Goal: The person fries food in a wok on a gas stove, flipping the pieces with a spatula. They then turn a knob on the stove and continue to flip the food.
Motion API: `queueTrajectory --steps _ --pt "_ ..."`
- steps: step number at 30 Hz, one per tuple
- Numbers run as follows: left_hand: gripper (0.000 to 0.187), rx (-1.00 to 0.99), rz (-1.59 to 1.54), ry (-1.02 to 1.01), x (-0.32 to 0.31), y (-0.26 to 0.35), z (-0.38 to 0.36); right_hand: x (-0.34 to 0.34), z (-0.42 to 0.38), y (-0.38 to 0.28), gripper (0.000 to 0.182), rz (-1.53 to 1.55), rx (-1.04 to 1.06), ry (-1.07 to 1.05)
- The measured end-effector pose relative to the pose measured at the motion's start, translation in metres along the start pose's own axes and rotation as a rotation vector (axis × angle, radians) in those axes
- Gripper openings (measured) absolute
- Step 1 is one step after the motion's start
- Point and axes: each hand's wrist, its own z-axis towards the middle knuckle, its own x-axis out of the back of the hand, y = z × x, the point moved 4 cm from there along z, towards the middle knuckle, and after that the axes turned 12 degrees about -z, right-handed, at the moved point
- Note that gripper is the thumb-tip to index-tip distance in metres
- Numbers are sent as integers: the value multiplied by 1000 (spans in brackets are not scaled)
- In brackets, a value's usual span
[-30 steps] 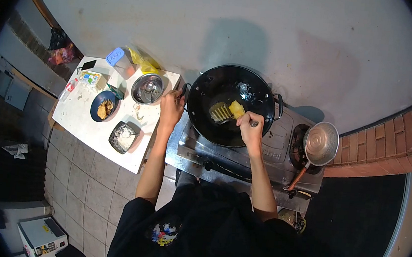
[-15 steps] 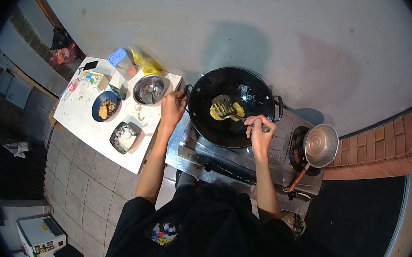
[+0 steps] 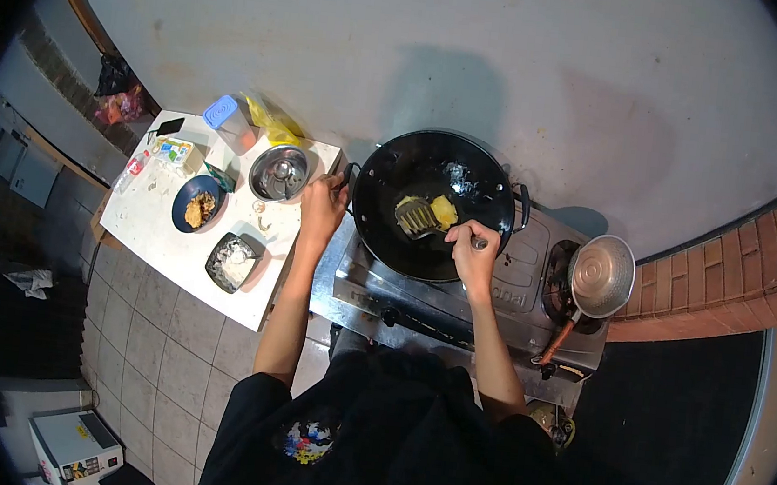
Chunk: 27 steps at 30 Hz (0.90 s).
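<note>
Right hand: the thin handle of a slotted turner (image 3: pixel 417 217) is gripped in the right hand (image 3: pixel 474 251), fingers curled tight.
Left hand: the side handle of the wok (image 3: pixel 388 244) seems to be held by the left hand (image 3: pixel 322 208) — the fingers look bent around it.
Yellow food: a soft lump of yellow food (image 3: pixel 445 212) is seen in the wok, ahead and left of the right hand, just beside the turner. More yellow is partly hidden by the turner.
Frying: the food is being turned or pushed, it seems — which one cannot be told.
Next move: a steady wok and a low, flat turner are called for.
Stove: the stove (image 3: pixel 522 265) is seen under the wok; a small pot (image 3: pixel 602 274) is set right of the right hand.
Table: left of the left hand, a blue bowl (image 3: pixel 181 196) of browned food is set on the white table (image 3: pixel 143 219).
</note>
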Motion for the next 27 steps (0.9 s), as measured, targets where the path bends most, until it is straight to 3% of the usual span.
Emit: queueTrajectory --steps 2,27 --pt "24 -52 30 6 0 -1 0 -1 0 -10 22 -40 118 55" --pt "23 -57 -17 34 -1 -2 -4 -4 -4 -9 20 -91 120 31"
